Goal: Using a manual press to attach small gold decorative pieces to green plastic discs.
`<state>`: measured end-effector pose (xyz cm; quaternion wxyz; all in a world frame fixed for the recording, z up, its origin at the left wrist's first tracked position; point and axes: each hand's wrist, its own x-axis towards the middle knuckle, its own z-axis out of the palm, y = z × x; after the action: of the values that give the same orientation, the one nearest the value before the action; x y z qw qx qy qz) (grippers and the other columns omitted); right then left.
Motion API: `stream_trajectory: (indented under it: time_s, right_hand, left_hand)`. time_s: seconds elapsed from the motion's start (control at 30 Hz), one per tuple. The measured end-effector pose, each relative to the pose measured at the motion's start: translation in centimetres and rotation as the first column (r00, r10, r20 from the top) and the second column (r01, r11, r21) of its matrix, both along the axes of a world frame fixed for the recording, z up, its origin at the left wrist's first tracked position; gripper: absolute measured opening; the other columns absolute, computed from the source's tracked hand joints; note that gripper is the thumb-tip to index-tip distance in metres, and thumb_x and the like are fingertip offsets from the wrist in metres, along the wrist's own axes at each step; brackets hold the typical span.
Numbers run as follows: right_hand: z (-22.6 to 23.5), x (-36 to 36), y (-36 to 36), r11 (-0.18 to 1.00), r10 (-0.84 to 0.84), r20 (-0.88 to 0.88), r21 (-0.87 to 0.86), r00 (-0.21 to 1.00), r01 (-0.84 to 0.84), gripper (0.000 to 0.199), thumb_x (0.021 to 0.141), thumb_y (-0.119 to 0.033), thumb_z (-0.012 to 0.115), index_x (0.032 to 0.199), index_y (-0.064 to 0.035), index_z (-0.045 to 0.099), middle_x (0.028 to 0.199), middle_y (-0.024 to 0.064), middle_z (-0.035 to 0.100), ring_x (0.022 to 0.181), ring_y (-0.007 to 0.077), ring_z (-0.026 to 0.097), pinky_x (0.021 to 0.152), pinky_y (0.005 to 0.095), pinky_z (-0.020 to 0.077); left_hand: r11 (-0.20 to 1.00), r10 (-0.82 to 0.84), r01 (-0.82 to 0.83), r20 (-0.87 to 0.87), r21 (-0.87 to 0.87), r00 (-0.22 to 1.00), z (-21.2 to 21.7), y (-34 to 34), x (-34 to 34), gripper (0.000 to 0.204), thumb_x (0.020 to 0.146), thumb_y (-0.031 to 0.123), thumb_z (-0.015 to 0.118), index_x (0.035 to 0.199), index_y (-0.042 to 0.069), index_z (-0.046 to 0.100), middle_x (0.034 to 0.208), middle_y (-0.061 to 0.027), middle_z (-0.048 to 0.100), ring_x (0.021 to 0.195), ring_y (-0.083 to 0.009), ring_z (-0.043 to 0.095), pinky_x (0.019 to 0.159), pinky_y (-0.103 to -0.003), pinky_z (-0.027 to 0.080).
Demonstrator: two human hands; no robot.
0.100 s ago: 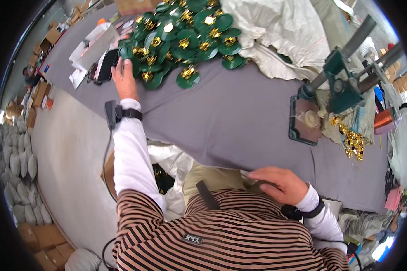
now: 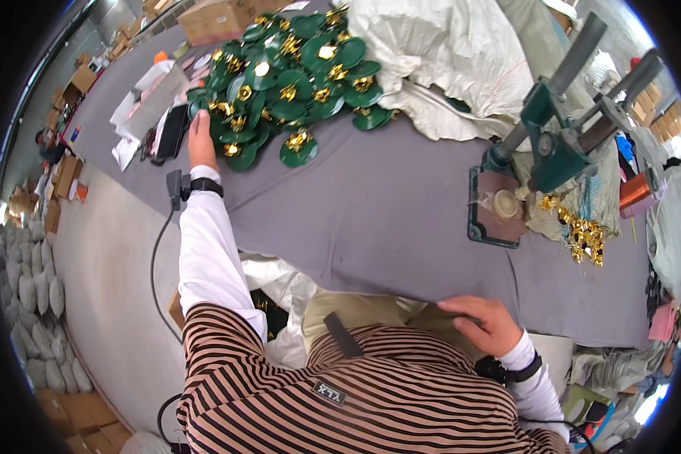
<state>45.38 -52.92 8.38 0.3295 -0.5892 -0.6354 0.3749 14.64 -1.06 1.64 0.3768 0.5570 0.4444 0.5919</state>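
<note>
A heap of green discs with shiny gold ornaments at their centres [image 2: 287, 92] lies on the far left part of the table. My left hand [image 2: 201, 144] is stretched out against the heap's left edge, seen side-on, its fingers extended and partly hidden. A dark phone [image 2: 172, 132] lies just left of it. One green disc with a gold centre [image 2: 300, 150] sits at the near edge of the heap. My right hand [image 2: 486, 325] is by the table's near edge in front of my body, fingers loosely extended and apart, with nothing visible in them.
The grey cloth-covered table [image 2: 386, 227] spans the middle. A green hand press [image 2: 541, 144] stands on the right beside gold pieces [image 2: 583, 236] and a copper-coloured spool [image 2: 638, 191]. A white woven sack [image 2: 446, 68] lies behind. Cardboard [image 2: 212, 21] and a white box [image 2: 150, 98] are farther back.
My left hand has turned side-on at the heap's left edge; its fingers were spread before. My right hand's fingers have shifted slightly at the table edge. The whole view has moved a little.
</note>
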Motion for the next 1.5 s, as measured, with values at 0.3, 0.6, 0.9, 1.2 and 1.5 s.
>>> stream_trajectory:
  time_s: [0.3, 0.6, 0.9, 1.2, 1.5]
  right_hand:
    - [-2.5, 1.2, -3.0, 0.949, -0.262, -0.192, 0.127, 0.946, 0.289, 0.031, 0.085, 0.008, 0.059, 0.111, -0.0034, 0.07, 0.1, 0.0138, 0.072, 0.089, 0.0278, 0.07, 0.079, 0.0319, 0.0537]
    - [-3.3, 1.4, -3.3, 0.934, -0.22, -0.124, 0.261, 0.968, 0.246, 0.033, 0.082, 0.008, 0.062, 0.111, -0.0051, 0.07, 0.097, 0.0122, 0.071, 0.085, 0.0284, 0.069, 0.074, 0.0331, 0.0533]
    - [1.9, 7.9, -4.6, 0.665, -0.668, -0.033, 0.42, 0.743, 0.617, 0.023, 0.083, -0.002, 0.065, 0.106, -0.0023, 0.069, 0.106, 0.0104, 0.072, 0.102, 0.0227, 0.067, 0.092, 0.0351, 0.0507]
    - [22.8, 20.6, 13.7, 0.439, -0.501, -0.585, 0.463, 0.637, 0.77, 0.034, 0.098, -0.038, 0.053, 0.101, -0.0045, 0.061, 0.075, 0.0053, 0.058, 0.056, 0.0173, 0.057, 0.052, 0.0318, 0.0489]
    - [23.2, 22.4, 15.4, 0.416, -0.568, -0.588, 0.399, 0.576, 0.817, 0.021, 0.095, -0.025, 0.05, 0.095, -0.0051, 0.056, 0.064, 0.0043, 0.051, 0.049, 0.0163, 0.05, 0.043, 0.0301, 0.0398]
  left_hand:
    - [0.999, -0.033, 0.032, 0.197, 0.009, 0.98, 1.3, -8.8, 8.0, 0.054, 0.085, 0.019, 0.073, 0.132, -0.002, 0.054, 0.133, -0.0132, 0.055, 0.118, -0.0217, 0.053, 0.104, -0.032, 0.039]
    - [0.999, 0.018, -0.018, -0.021, -0.027, 1.0, 2.0, -19.1, 16.0, 0.071, 0.08, 0.032, 0.079, 0.141, 0.01, 0.049, 0.155, -0.0279, 0.014, 0.143, -0.038, 0.026, 0.114, -0.041, 0.026]
    - [0.925, -0.025, 0.279, -0.692, 0.257, 0.721, -0.1, -22.2, 15.3, 0.059, 0.079, 0.03, 0.079, 0.134, 0.02, 0.059, 0.155, -0.0365, 0.002, 0.142, -0.0511, 0.022, 0.115, -0.043, 0.026]
    - [0.909, 0.086, 0.193, -0.62, 0.369, 0.78, 2.0, -23.6, 13.3, 0.049, 0.083, 0.021, 0.075, 0.129, 0.012, 0.061, 0.144, -0.0234, 0.042, 0.126, -0.0376, 0.049, 0.107, -0.042, 0.037]
    - [0.767, 0.091, 0.594, -0.958, 0.243, 0.273, 4.8, -20.1, 27.5, 0.058, 0.073, 0.026, 0.078, 0.126, 0.017, 0.059, 0.102, -0.0052, 0.069, 0.105, -0.0278, 0.058, 0.089, -0.044, 0.042]
